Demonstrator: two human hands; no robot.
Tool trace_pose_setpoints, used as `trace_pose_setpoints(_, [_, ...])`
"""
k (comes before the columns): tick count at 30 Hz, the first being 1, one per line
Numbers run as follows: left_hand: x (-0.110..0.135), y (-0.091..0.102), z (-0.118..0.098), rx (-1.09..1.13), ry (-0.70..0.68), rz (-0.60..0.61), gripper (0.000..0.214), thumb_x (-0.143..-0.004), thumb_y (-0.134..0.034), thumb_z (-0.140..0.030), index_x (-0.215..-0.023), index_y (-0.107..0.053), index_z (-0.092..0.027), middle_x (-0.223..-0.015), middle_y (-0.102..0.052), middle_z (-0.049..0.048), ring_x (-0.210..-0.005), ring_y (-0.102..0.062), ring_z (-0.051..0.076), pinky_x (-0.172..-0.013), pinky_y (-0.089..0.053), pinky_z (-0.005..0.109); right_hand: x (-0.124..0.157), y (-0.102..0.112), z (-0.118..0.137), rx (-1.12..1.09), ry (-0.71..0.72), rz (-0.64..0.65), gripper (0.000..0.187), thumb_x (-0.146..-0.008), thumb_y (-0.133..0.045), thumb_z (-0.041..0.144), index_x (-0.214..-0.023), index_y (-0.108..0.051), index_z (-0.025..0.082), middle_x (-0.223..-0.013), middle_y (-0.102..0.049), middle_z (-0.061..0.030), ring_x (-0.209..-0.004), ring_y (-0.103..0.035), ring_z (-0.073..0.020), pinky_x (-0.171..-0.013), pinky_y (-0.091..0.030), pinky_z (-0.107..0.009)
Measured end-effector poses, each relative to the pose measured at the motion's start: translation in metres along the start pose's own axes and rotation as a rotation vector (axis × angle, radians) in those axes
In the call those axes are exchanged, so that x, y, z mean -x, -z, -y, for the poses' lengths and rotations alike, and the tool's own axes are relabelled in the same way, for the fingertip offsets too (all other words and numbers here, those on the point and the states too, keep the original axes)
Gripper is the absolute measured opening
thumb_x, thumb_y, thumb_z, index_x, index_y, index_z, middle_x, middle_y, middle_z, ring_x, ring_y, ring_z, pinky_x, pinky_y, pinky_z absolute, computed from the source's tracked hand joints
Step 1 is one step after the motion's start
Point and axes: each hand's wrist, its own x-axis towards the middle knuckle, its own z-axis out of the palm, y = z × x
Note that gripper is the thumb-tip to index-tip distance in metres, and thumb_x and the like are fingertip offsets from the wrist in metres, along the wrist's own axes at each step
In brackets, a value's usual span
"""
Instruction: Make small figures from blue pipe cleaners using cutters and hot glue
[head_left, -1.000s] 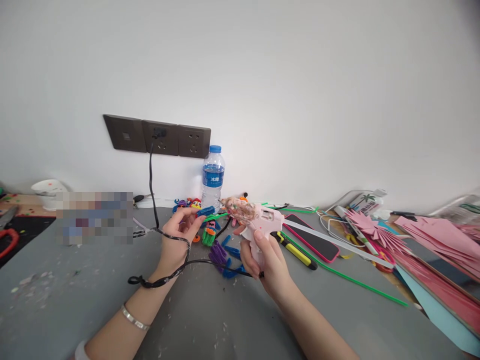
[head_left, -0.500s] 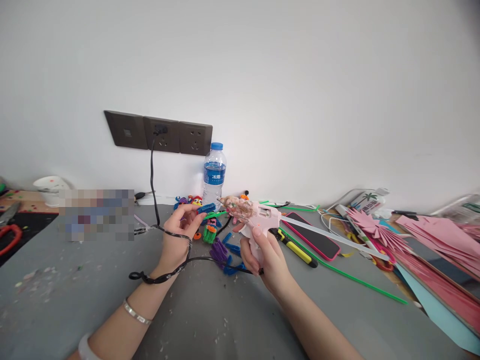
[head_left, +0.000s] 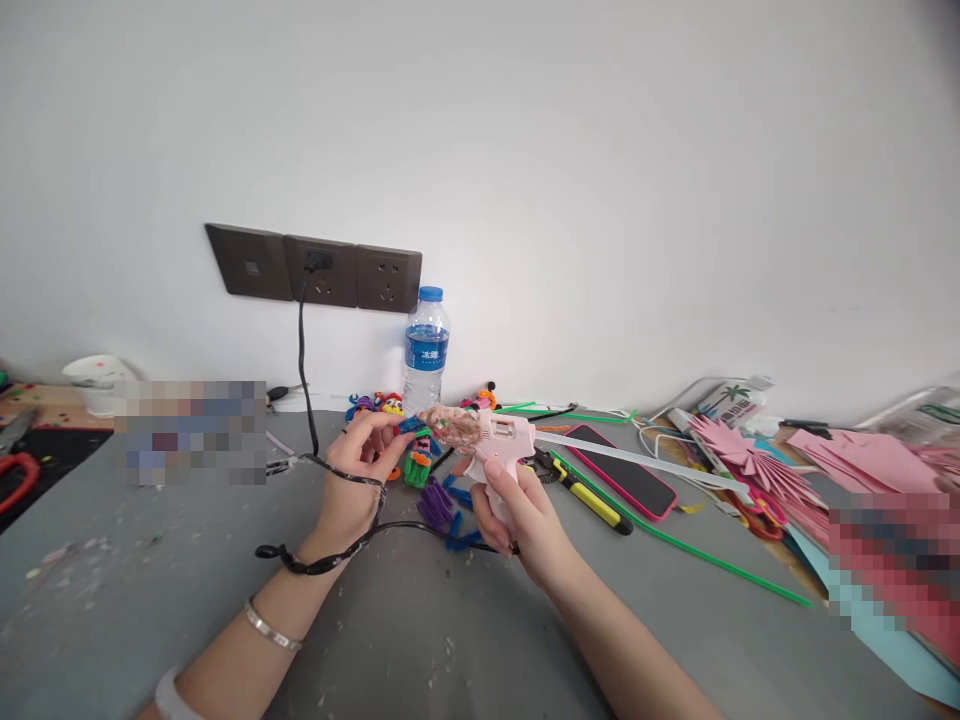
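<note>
My right hand is wrapped round the grip of a pale pink hot glue gun, its barrel coated in brownish residue and a long clear glue stick jutting from the back. My left hand pinches a blue pipe cleaner piece, and the gun's nozzle is right by it; whether they touch I cannot tell. The gun's black cord drapes across my left wrist. Just below the nozzle lie a green and orange pipe cleaner figure, a purple pipe cleaner bundle and blue pipe cleaner pieces.
A water bottle stands against the wall beneath dark sockets. To the right lie a yellow and black cutter, a phone, a long green pipe cleaner and folded pink paper. Red-handled scissors are at far left.
My right hand has brought the glue gun left, so its nozzle now meets or overlaps the blue piece at my left fingertips. My left hand has barely shifted.
</note>
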Motion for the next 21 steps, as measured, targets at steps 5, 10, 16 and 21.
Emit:
trace_pose_setpoints(5, [0.0007,0.0013,-0.0018,-0.046,-0.058,0.008,0.006,-0.083,-0.066,-0.026,-0.087,-0.066,-0.021,-0.068,-0.052,-0.0028,-0.055,-0.047,0.010,-0.049,-0.040,0.020,-0.0017,0.0014,-0.0022,0.031,-0.009,0.025,0.047,-0.088,-0.052,0.061,-0.094,-0.058,0.014,-0.036,-0.035,0.0124,-0.026,-0.023,-0.0041,-0.030,-0.024,-0.017])
trace_pose_setpoints(10, [0.0011,0.0026,-0.0011,-0.057,-0.076,0.003,0.006,-0.084,-0.065,-0.023,-0.088,-0.067,-0.021,-0.068,-0.052,-0.0030,-0.055,-0.047,0.010,-0.050,-0.040,0.020,-0.0005,-0.0004,-0.0032,0.056,-0.010,0.023,0.049,-0.087,-0.052,0.063,-0.092,-0.058,0.014,-0.035,-0.035,0.0124,-0.026,-0.024,-0.0042,-0.031,-0.025,-0.017])
trace_pose_setpoints(16, [0.0006,0.0021,-0.0024,-0.060,-0.085,-0.002,0.005,-0.084,-0.064,-0.024,-0.088,-0.066,-0.021,-0.067,-0.052,-0.0031,-0.055,-0.047,0.010,-0.050,-0.040,0.020,-0.0004,0.0002,-0.0040,0.062,-0.006,0.020,0.047,-0.089,-0.051,0.061,-0.092,-0.058,0.014,-0.036,-0.035,0.0128,-0.027,-0.023,-0.0036,-0.031,-0.026,-0.016])
trace_pose_setpoints(21, [0.0006,0.0024,-0.0024,-0.055,-0.078,-0.001,0.005,-0.084,-0.065,-0.024,-0.088,-0.065,-0.021,-0.068,-0.051,-0.0031,-0.056,-0.046,0.010,-0.050,-0.040,0.021,-0.0008,0.0005,-0.0038,0.050,-0.021,-0.022,0.046,-0.088,-0.053,0.062,-0.086,-0.056,0.016,-0.036,-0.037,0.0117,-0.027,-0.023,-0.0037,-0.029,-0.022,-0.016])
